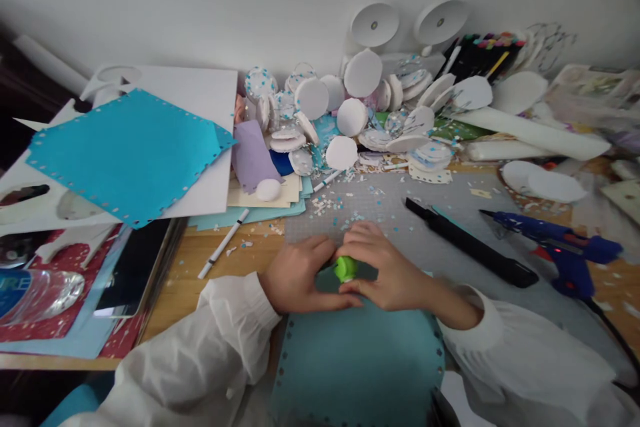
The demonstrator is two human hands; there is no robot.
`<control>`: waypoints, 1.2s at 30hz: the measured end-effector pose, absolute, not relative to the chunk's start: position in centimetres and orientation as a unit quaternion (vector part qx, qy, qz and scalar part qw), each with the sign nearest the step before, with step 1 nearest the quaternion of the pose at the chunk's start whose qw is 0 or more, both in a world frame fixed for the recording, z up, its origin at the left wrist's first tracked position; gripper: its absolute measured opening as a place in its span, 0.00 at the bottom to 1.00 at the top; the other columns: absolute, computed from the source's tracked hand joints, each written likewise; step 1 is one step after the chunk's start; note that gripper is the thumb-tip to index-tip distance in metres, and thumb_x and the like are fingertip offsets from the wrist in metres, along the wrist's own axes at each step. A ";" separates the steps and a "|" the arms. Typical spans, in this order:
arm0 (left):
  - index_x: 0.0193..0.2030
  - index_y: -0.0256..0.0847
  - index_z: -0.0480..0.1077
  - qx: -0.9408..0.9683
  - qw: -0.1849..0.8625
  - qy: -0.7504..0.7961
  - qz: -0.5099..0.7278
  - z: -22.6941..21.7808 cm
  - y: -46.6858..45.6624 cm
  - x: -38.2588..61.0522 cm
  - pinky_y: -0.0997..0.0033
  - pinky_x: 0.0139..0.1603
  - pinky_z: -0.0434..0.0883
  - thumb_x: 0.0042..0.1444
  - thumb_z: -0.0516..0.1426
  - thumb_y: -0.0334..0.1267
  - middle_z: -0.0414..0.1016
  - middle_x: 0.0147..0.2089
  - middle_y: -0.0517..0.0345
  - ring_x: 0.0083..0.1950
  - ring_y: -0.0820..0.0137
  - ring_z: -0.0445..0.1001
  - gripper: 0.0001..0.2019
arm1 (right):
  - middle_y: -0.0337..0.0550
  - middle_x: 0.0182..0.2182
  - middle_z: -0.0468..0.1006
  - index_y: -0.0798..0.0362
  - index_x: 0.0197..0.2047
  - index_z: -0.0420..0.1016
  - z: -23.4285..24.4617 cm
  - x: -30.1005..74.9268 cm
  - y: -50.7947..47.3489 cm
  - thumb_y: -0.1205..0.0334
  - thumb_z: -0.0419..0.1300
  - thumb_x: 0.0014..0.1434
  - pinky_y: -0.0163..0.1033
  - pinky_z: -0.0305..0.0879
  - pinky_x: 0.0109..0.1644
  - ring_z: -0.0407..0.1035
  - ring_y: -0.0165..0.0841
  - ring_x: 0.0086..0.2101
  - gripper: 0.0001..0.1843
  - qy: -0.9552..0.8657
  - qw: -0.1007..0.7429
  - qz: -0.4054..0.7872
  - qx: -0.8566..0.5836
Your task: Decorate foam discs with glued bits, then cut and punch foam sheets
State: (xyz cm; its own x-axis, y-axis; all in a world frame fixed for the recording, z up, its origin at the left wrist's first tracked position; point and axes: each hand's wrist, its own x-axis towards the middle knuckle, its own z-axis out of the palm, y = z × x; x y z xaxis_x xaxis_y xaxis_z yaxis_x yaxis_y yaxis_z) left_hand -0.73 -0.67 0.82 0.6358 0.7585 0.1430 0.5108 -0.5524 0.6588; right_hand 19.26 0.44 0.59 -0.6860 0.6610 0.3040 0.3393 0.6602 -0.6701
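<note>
Both hands meet over the near edge of a grey cutting mat (400, 213). My left hand (295, 275) and my right hand (387, 267) are closed around a small green object (345, 269), which sticks out between the fingers. Just below the hands lies a teal sheet (357, 367) with punched holes along its border; the hands rest on its top edge. White sleeves cover both forearms.
A black cutter (470, 243) and a blue glue gun (555, 243) lie to the right. A pile of white foam discs (360, 107) fills the back. A blue punched sheet (125, 153) lies left on white card, with a white pen (223, 243) nearby.
</note>
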 end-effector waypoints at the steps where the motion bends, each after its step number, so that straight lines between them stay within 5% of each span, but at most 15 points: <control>1: 0.32 0.39 0.65 0.863 0.278 0.368 0.208 0.7 -0.8 -0.6 0.71 0.27 0.63 0.50 0.58 0.61 0.68 0.30 0.57 0.29 0.69 0.68 0.24 | 0.40 0.28 0.67 0.52 0.32 0.68 0.5 19.1 0.3 0.57 0.60 0.58 0.46 0.57 0.45 0.61 0.35 0.33 0.09 -0.871 0.273 0.291 -0.286; 9: 0.28 0.40 0.62 0.879 0.268 0.331 0.213 0.1 -0.8 -1.1 0.71 0.24 0.58 0.56 0.55 0.59 0.66 0.25 0.59 0.25 0.71 0.66 0.22 | 0.36 0.27 0.68 0.51 0.34 0.69 -0.4 18.8 0.1 0.61 0.63 0.55 0.52 0.51 0.59 0.65 0.32 0.32 0.06 -0.872 0.291 0.284 -0.273; 14: 0.33 0.39 0.65 0.865 0.326 0.331 0.189 0.1 -0.3 -1.8 0.73 0.27 0.61 0.50 0.58 0.63 0.69 0.29 0.59 0.28 0.70 0.68 0.25 | 0.39 0.29 0.71 0.51 0.37 0.71 -0.1 19.0 0.3 0.51 0.65 0.56 0.49 0.54 0.54 0.65 0.35 0.36 0.14 -0.867 0.272 0.298 -0.294; 19: 0.34 0.38 0.69 0.878 0.300 0.319 0.195 -0.6 0.0 -2.4 0.73 0.32 0.64 0.66 0.48 0.47 0.73 0.29 0.56 0.31 0.70 0.72 0.16 | 0.42 0.32 0.72 0.52 0.40 0.71 0.3 19.8 0.7 0.49 0.65 0.55 0.46 0.56 0.49 0.63 0.38 0.39 0.16 -0.861 0.261 0.311 -0.307; 27: 0.37 0.38 0.70 0.851 0.347 0.326 0.219 0.4 0.2 -2.6 0.72 0.36 0.69 0.60 0.56 0.42 0.75 0.32 0.55 0.34 0.69 0.73 0.09 | 0.41 0.30 0.73 0.52 0.38 0.71 0.5 20.4 1.1 0.51 0.64 0.56 0.46 0.56 0.47 0.64 0.36 0.36 0.13 -0.875 0.267 0.274 -0.298; 32: 0.55 0.37 0.65 0.811 0.400 0.338 0.263 0.8 -0.6 -1.4 0.61 0.50 0.71 0.42 0.68 0.51 0.75 0.49 0.46 0.48 0.60 0.74 0.35 | 0.40 0.29 0.71 0.51 0.35 0.70 0.4 19.9 0.8 0.53 0.65 0.55 0.48 0.56 0.49 0.63 0.37 0.35 0.13 -0.879 0.268 0.254 -0.302; 36: 0.50 0.35 0.69 0.804 0.378 0.367 0.275 0.3 -1.4 -0.8 0.63 0.45 0.72 0.51 0.64 0.50 0.77 0.43 0.48 0.43 0.62 0.76 0.25 | 0.40 0.29 0.69 0.52 0.35 0.69 0.1 19.6 0.6 0.58 0.64 0.54 0.51 0.55 0.53 0.64 0.36 0.35 0.09 -0.885 0.267 0.238 -0.298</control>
State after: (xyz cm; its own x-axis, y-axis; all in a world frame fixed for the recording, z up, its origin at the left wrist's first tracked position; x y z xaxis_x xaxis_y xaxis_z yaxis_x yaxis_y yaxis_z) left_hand -0.76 -1.36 0.25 0.5800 0.7977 0.1650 0.3821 -0.4453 0.8098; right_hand 19.62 0.55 0.10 -0.6798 0.6544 0.3311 0.3995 0.7090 -0.5811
